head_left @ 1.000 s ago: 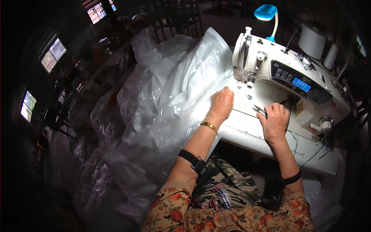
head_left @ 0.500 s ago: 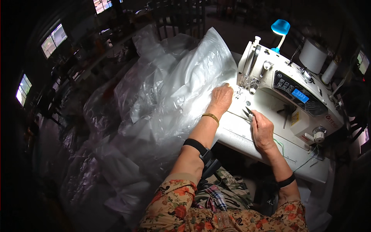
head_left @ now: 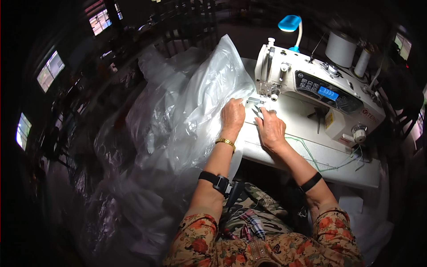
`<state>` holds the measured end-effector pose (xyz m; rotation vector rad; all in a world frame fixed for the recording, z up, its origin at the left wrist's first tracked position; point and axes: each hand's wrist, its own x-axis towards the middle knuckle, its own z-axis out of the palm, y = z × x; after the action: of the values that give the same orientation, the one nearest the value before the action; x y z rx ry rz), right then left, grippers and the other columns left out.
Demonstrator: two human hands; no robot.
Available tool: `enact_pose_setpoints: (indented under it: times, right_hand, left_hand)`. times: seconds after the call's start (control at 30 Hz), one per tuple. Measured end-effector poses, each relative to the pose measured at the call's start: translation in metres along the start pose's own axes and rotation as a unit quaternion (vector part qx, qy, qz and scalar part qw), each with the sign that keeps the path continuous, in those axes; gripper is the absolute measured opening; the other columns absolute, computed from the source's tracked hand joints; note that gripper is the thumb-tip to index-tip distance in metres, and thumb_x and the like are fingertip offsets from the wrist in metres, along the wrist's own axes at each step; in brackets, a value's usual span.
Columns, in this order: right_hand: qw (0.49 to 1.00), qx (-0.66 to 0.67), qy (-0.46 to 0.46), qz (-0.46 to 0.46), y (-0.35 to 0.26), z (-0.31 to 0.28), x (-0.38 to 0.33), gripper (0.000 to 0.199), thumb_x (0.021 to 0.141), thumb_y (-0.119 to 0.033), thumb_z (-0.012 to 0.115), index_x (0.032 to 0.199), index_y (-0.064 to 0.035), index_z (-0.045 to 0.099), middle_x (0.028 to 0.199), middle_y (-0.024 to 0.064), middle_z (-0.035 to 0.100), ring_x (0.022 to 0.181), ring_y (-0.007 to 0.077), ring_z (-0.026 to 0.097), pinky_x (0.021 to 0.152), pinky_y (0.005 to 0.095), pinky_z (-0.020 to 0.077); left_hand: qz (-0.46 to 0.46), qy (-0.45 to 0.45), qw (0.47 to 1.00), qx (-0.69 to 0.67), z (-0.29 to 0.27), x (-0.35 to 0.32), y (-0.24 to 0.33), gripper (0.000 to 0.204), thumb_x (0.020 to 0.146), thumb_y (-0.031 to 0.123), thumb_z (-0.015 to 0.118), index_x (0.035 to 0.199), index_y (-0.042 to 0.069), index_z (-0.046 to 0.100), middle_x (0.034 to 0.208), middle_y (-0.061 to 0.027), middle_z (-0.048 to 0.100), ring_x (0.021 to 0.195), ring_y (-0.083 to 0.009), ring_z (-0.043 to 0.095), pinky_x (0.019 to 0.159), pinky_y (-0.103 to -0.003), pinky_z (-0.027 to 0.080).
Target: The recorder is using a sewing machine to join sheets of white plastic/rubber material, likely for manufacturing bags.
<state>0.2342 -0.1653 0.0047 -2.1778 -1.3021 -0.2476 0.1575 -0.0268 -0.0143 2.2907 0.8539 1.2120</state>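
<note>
In the head view, the person's left grip (head_left: 233,116) looks closed on the near edge of a translucent plastic sheet (head_left: 187,111), thumb and fingers gathered at its border; just how they pinch it is hidden by the back of the hand. The sheet spreads in loose folds leftward from this grip, rising beyond it and hanging down below. The right grip (head_left: 270,127), just beside the left, is wrapped around small scissors (head_left: 256,109), whose dark blades point away from the person, into the gap between the two grips. Whether the blades touch plastic or thread cannot be told.

Beyond the right grip stands a sewing machine (head_left: 311,75), its needle area just past the blade tips. A lit blue lamp (head_left: 289,23) rises farther beyond. Green thread (head_left: 317,169) trails over the white counter (head_left: 356,173), to the right of the right grip.

The step in hand appears to be trimming at the sheet's border, close to the needle. The next move seems to call for a steady left grip and a short, careful snip, with the blades kept clear of the left fingertips and the loose folds.
</note>
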Motion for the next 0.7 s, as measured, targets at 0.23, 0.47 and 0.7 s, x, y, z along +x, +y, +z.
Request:
enact_pose_setpoints:
  times: [0.23, 0.47, 0.7]
  right_hand:
    - [0.999, -0.026, 0.026, 0.017, -0.007, 0.017, 0.024, 0.027, 0.089, -0.023, 0.062, 0.105, -0.0015, 0.06, 0.086, 0.0196, 0.065, 0.078, 0.0379, 0.065, 0.07, 0.0468, 0.0512]
    - [0.997, -0.042, -0.018, -0.067, 0.011, 0.012, -0.006, 0.02, 0.089, -0.022, 0.058, 0.094, -0.003, 0.061, 0.092, 0.0191, 0.064, 0.076, 0.037, 0.065, 0.068, 0.0458, 0.0521]
    - [0.974, -0.227, 0.002, -0.016, 0.06, -0.057, -0.025, 0.043, 0.085, -0.021, 0.065, 0.125, -0.0071, 0.056, 0.125, 0.0133, 0.055, 0.115, 0.0299, 0.052, 0.093, 0.0444, 0.0425]
  left_hand:
    - [0.017, -0.052, 0.997, 0.048, -0.011, -0.008, 0.013, 0.023, 0.081, 0.009, 0.055, 0.096, -0.003, 0.068, 0.09, -0.0228, 0.063, 0.085, -0.0397, 0.063, 0.078, -0.045, 0.05]
    - [0.016, -0.009, 1.0, -0.005, -0.004, -0.012, -0.007, 0.022, 0.081, 0.014, 0.061, 0.095, 0.002, 0.071, 0.092, -0.0178, 0.066, 0.085, -0.036, 0.064, 0.078, -0.042, 0.051]
    - [0.0, -0.019, 0.999, -0.026, -0.01, -0.021, -0.008, 0.038, 0.083, 0.038, 0.066, 0.089, 0.001, 0.067, 0.086, -0.0226, 0.065, 0.082, -0.04, 0.062, 0.073, -0.047, 0.049]
